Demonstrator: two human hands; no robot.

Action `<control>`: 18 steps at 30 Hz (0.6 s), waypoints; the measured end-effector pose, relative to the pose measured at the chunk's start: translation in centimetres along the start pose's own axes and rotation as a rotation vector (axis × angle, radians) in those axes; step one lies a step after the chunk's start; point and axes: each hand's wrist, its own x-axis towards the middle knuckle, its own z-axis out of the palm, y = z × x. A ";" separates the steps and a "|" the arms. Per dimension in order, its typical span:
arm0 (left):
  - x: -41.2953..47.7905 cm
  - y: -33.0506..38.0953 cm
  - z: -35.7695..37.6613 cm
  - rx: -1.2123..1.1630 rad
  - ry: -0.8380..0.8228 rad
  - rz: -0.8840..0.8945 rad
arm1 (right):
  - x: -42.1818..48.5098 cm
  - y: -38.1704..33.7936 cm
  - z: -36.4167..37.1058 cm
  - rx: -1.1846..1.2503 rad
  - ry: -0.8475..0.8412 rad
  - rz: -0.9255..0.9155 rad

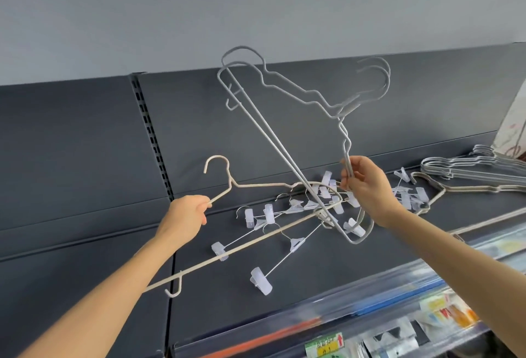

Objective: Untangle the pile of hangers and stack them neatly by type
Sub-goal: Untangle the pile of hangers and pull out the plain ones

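My left hand (186, 215) grips a beige wire hanger (250, 185) by its shoulder wire just below the hook, holding it above the dark shelf (85, 266). My right hand (367, 184) pinches two grey wire hangers (281, 141) and lifts them upright, hooks at the upper right. Their lower end is still threaded through the beige hanger. Under both lies a tangle of clear clip hangers (284, 232). To the far right lie a stack of grey hangers (478, 168) and a few beige hangers (466, 189).
The shelf has a dark back panel (85, 135) with a slotted upright (150, 133). A pale bag or box (512, 130) stands at the far right. Below the shelf edge hang price strips and packaged goods (398, 337).
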 end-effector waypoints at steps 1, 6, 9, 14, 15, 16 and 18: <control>0.0 0.1 0.1 -0.001 -0.004 0.009 | -0.2 0.0 0.0 0.002 0.002 -0.009; 0.1 0.6 0.6 -0.004 -0.045 0.004 | -0.9 0.4 0.1 -0.018 0.021 -0.038; -0.4 0.8 1.4 -0.028 -0.079 -0.010 | -1.5 0.7 0.5 -0.041 0.066 -0.049; -1.0 1.7 3.0 -0.109 -0.082 -0.067 | -2.6 0.8 0.6 -0.099 0.142 -0.081; -1.1 2.0 3.2 -0.124 -0.080 -0.080 | -2.6 1.0 0.6 -0.105 0.159 -0.064; -1.1 2.2 3.5 -0.139 -0.079 -0.093 | -2.6 1.1 0.5 -0.103 0.176 -0.040; -1.3 2.7 4.0 -0.173 -0.080 -0.111 | -2.6 1.4 0.2 -0.080 0.204 0.011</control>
